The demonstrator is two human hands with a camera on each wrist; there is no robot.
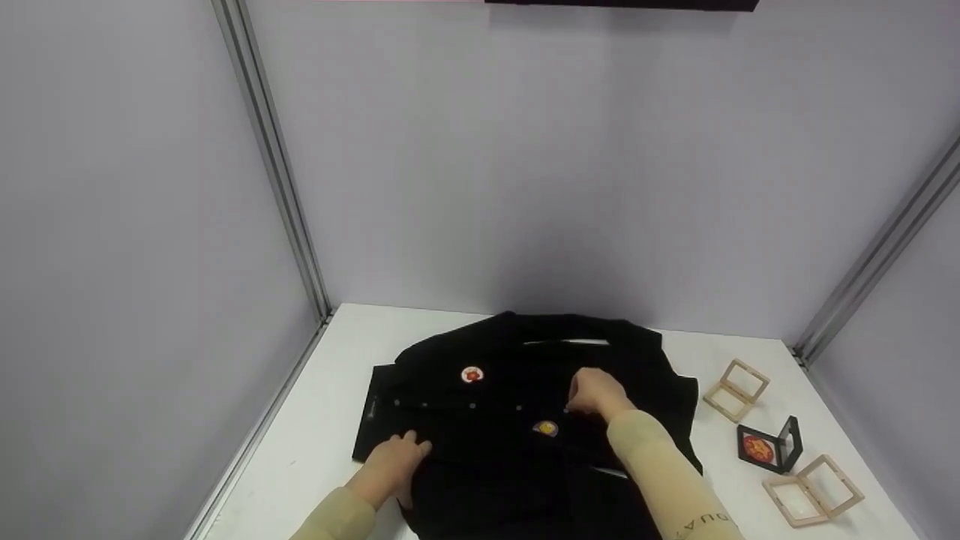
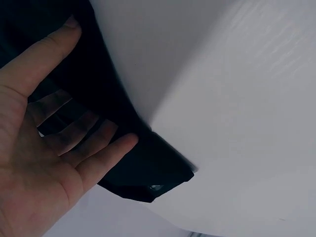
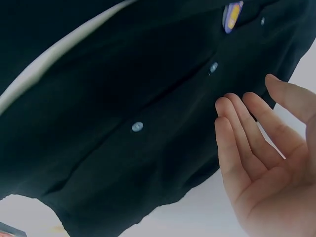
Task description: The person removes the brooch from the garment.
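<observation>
A black buttoned garment lies spread on the white table. It bears a round white-and-red badge and a blue-and-yellow badge; a row of pale buttons runs across it. My left hand is at the garment's left edge, thumb and fingers spread; whether the fingertips press the cloth is hard to tell. Over the right half, near a button, hovers my right hand. Its fingers are extended and loosely bent, holding nothing in the right wrist view.
A flat black board or folder sticks out from under the garment's left side. To the right stand two open light wooden frames, one farther back and one nearer, with an open black case holding a red-and-yellow badge between them. Grey walls enclose the table.
</observation>
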